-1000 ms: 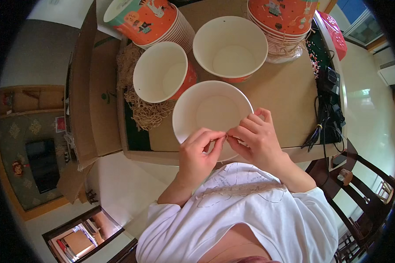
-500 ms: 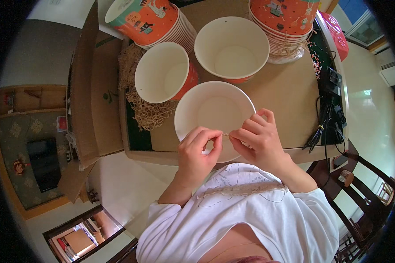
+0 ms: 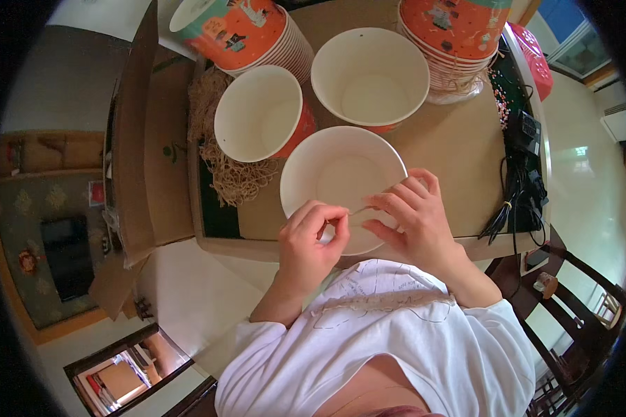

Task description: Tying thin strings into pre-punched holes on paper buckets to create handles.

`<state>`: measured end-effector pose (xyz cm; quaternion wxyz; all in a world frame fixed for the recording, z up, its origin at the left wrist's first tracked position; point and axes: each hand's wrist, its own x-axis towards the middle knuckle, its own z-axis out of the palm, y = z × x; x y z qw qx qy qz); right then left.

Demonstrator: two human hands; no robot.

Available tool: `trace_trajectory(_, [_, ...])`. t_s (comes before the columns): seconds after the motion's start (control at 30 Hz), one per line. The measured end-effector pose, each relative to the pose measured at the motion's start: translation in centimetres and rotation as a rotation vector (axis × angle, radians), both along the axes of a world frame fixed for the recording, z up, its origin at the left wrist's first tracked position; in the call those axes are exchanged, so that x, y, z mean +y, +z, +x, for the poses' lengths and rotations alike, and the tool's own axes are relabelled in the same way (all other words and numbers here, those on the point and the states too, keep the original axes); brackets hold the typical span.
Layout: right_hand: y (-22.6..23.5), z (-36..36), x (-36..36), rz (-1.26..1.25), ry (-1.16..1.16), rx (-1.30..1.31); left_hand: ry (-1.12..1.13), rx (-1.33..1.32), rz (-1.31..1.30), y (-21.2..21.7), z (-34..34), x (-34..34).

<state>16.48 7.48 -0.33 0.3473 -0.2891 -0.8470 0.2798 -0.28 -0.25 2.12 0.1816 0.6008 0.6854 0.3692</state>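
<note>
My left hand pinches a short length of tan string between thumb and forefinger. The string's other end reaches the fingertips of my right hand, whose thumb stands apart from the forefinger. Both hands are over the near part of a white-lined paper bucket, close to the table's front edge. Past it stand a second open bucket on the left and a third on the right, both with orange outsides.
Nested orange buckets stand at the back left and back right. Tangled tan string lies by the left edge. Black cables and an adapter lie on the right, beside tiny beads. A cardboard box adjoins the table's left.
The right thumb has come away from the forefinger, and more string shows between my hands. My left hand keeps its pinch. The buckets appear only slightly shifted in view.
</note>
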Motion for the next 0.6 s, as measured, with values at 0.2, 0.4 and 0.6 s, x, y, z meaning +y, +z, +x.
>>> trace_trajectory(0.2, [-0.1, 0.0, 0.1, 0.033, 0.033, 0.083, -0.050, -0.076, -0.032, 1.7, 0.5, 0.0])
trace_trajectory(0.4, [-0.4, 1.6, 0.8, -0.056, 0.176, 0.160, -0.123, -0.043, 0.068, 2.7, -0.6, -1.3])
trace_trajectory(0.6, [-0.7, 2.9, 1.3, 0.007, 0.151, 0.104, 0.011, 0.012, 0.553, 3.3, -2.2, -2.2])
